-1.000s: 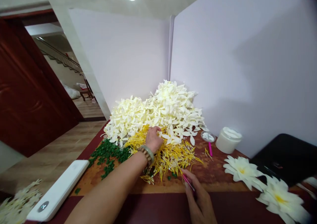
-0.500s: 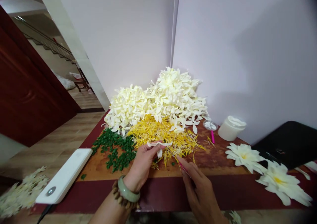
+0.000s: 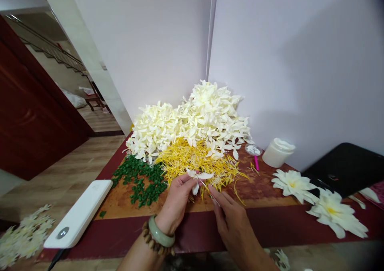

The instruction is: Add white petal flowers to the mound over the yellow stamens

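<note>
My left hand (image 3: 176,202), with a green bangle and bead bracelet at the wrist, pinches a small white petal piece (image 3: 196,178) just above the table. My right hand (image 3: 231,219) is closed on a thin pink-handled tool (image 3: 210,191) whose tip touches that petal piece. Right behind them lies a heap of yellow stamen strands (image 3: 195,163). Farther back is a big pile of white petals (image 3: 195,123), and green bits (image 3: 141,179) are heaped to the left.
A white power bank (image 3: 79,213) lies at the table's left edge. A white jar (image 3: 277,152), a small lid (image 3: 252,149) and a pink stick (image 3: 256,163) stand at the right. Two finished white flowers (image 3: 315,201) lie by a black case (image 3: 348,167). White panels wall the back.
My left hand has come back from the piles with a white petal piece. My right hand has moved up so its tool meets the piece. The view has tilted down.
</note>
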A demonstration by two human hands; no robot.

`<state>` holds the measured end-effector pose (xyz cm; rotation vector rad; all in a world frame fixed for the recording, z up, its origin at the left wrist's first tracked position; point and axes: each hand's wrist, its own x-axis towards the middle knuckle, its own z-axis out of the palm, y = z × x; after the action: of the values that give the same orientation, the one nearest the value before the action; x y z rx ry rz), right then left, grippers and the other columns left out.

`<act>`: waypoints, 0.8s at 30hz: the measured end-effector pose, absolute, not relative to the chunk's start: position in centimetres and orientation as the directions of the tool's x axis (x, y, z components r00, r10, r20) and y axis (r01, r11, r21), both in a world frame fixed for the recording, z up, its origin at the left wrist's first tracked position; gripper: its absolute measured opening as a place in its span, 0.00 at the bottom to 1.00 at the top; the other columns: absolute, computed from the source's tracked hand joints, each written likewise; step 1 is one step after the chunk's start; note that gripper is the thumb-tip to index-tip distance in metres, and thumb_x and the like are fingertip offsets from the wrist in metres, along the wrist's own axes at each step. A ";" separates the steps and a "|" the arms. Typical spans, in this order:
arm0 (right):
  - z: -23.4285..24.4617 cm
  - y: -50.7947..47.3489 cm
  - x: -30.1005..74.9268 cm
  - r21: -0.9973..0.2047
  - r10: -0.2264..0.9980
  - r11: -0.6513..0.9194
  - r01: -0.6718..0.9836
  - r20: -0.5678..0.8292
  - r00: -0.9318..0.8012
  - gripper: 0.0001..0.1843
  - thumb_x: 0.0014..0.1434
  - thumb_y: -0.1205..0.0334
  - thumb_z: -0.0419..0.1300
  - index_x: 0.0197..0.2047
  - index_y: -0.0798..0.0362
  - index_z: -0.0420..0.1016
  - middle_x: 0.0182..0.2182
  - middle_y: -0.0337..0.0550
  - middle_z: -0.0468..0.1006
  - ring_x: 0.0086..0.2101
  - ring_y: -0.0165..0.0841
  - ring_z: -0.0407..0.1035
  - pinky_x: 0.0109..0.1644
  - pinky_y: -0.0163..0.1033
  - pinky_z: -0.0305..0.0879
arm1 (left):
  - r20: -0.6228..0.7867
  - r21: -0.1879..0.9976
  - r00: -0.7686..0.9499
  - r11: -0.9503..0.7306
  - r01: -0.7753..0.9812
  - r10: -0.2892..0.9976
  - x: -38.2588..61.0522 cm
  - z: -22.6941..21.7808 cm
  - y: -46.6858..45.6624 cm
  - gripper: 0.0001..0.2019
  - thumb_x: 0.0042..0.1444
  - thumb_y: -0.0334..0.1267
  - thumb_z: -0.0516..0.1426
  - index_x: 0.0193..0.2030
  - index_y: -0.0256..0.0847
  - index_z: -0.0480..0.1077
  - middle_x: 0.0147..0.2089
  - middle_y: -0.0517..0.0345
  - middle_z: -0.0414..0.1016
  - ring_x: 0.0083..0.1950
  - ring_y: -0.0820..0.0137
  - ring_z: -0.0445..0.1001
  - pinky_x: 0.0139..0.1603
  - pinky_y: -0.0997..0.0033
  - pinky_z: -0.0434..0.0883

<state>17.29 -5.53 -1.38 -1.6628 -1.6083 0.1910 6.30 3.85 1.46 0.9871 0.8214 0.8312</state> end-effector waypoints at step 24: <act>-1.2 -3.9 20.6 -0.955 0.825 0.067 0.288 0.215 0.522 0.24 0.59 0.59 0.47 0.57 0.58 0.57 0.22 0.36 0.68 0.24 0.29 0.63 0.28 0.33 0.61 | -0.083 0.972 0.571 0.192 -0.133 0.817 8.6 2.5 4.1 0.20 0.43 0.34 0.59 0.46 0.39 0.68 0.41 0.49 0.75 0.41 0.68 0.72 0.44 0.68 0.66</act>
<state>20.58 -3.94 -1.24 -1.4995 -1.0064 0.5314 8.62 4.05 2.54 1.1984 0.7058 0.7501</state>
